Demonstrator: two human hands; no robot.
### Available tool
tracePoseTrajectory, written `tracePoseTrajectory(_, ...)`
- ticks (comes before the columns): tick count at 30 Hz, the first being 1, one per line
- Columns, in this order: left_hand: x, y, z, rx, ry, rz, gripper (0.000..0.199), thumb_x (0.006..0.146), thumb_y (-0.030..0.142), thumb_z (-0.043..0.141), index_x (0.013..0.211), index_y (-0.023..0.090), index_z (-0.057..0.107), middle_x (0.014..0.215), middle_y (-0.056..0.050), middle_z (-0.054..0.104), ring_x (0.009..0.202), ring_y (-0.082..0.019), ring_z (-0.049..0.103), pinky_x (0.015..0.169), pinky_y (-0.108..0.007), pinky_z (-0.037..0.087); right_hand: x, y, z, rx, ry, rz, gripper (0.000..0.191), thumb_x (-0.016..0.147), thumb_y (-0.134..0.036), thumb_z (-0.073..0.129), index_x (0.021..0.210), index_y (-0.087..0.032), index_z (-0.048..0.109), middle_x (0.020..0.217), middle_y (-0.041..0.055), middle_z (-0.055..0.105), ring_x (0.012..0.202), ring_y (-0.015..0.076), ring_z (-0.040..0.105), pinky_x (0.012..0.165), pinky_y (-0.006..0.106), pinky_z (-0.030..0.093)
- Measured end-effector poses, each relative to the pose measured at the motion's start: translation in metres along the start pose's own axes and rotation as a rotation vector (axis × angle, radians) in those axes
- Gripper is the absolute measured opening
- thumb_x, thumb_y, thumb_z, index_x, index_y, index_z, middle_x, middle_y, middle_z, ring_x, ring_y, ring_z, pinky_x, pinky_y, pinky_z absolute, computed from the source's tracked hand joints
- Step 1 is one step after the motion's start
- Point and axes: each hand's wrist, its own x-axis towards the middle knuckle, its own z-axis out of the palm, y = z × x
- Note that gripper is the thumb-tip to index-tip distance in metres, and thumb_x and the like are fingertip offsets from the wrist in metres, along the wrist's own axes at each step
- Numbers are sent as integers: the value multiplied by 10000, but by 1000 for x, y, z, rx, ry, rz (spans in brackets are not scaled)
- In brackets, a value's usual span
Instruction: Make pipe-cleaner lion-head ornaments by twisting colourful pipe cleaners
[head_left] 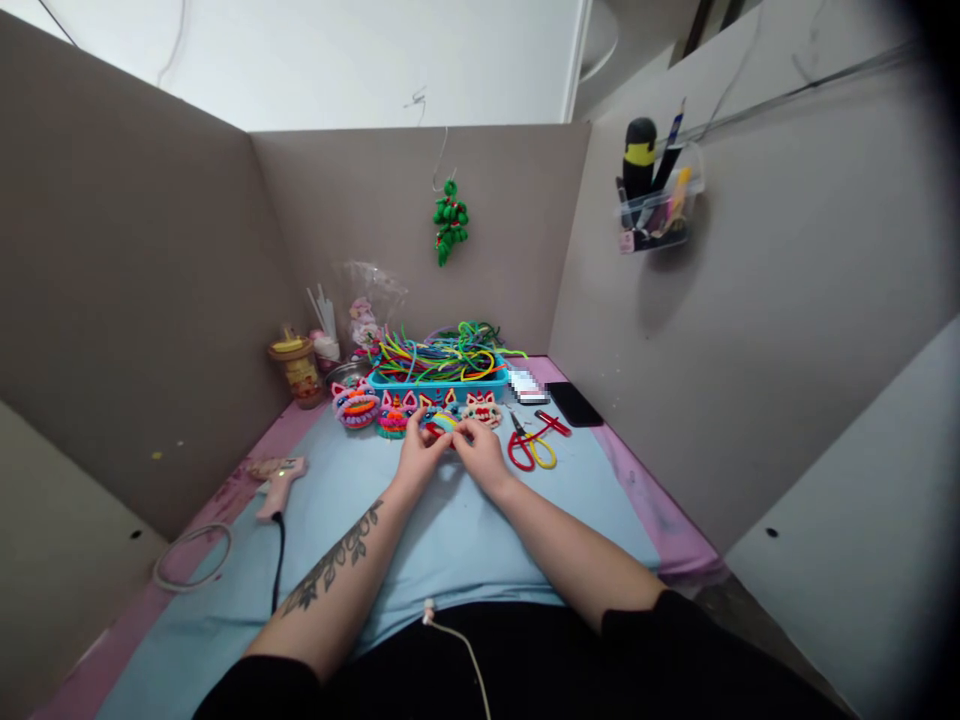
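Note:
My left hand [421,452] and my right hand [480,452] meet over the middle of the table, fingers pinched. Between them is a small pipe-cleaner craft piece [442,421], with red, yellow and light blue showing; my fingers hide part of it. Just beyond stand several fuzzy animal-face figures: a purple and pink one [355,404] at the left, a pink and orange one [395,414], and a cream and red one [482,408] at the right. Behind these, a blue basket [439,390] holds a heap of colourful pipe cleaners [442,355].
Scissors [532,450] with red and yellow handles lie right of my hands, beside a red piece [553,423]. A black phone [574,403] rests farther right. On the left are a pink glue gun [281,487] with its cord and a lidded drink cup [298,370]. Partitions surround the table.

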Motion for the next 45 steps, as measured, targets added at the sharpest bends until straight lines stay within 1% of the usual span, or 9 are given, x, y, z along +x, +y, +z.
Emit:
tracePoseTrajectory(7,0,8,-1,-1,83,-38,817,606,249,756,1303,163,340,663,17,627,645,-143,618,683,-266,456,-1,-2,1,49,21,4,82,758,-221,516,737,-188,588,747,20,611,736,167,543,691,271,420)
tracePoseTrajectory(11,1,8,-2,-32,83,-44,837,595,254,763,1307,158,333,665,15,628,653,-143,619,693,-266,453,-1,-1,1,70,33,20,72,751,-227,520,731,-190,579,722,11,597,713,162,538,674,266,419)
tracePoseTrajectory(15,1,7,-2,-83,98,-42,858,576,227,770,1309,181,327,696,22,617,661,-131,611,705,-272,457,0,0,0,51,5,-18,86,748,-204,503,689,-193,564,702,5,580,706,158,523,668,260,411)
tracePoseTrajectory(20,0,6,-2,-121,86,-66,881,580,242,768,1330,192,309,702,26,601,645,-120,595,667,-261,451,0,2,1,31,-17,-35,90,756,-194,495,696,-196,562,711,5,585,718,157,521,672,255,409)
tracePoseTrajectory(27,-1,9,0,-60,115,25,898,622,274,744,1384,212,274,600,68,541,568,-93,548,623,-224,421,-1,3,4,11,-49,-40,81,746,-202,522,674,-192,558,682,-6,572,691,147,517,654,247,401)
tracePoseTrajectory(30,-2,11,-1,-99,127,53,898,627,281,738,1388,240,262,589,78,524,553,-84,531,603,-209,420,-2,3,5,22,-76,-24,75,744,-208,526,683,-191,566,670,-12,569,672,142,523,644,247,402)
tracePoseTrajectory(37,4,12,-7,-267,254,-139,924,596,269,761,1363,276,247,661,67,535,619,-112,591,651,-273,487,-2,5,7,84,-95,19,105,732,-182,531,805,-195,605,769,8,628,712,155,568,697,280,445)
tracePoseTrajectory(40,5,12,-9,-312,267,-196,884,595,258,768,1328,282,276,662,72,541,607,-115,601,647,-295,505,-1,5,5,36,-100,-30,82,728,-197,569,800,-194,609,787,19,629,765,169,561,745,304,436)
tracePoseTrajectory(45,4,14,-7,-362,244,-227,719,633,227,747,1235,269,357,742,31,602,628,-127,633,637,-297,523,0,5,5,-39,-89,-102,30,732,-198,574,714,-193,597,767,22,607,826,183,538,808,321,401)
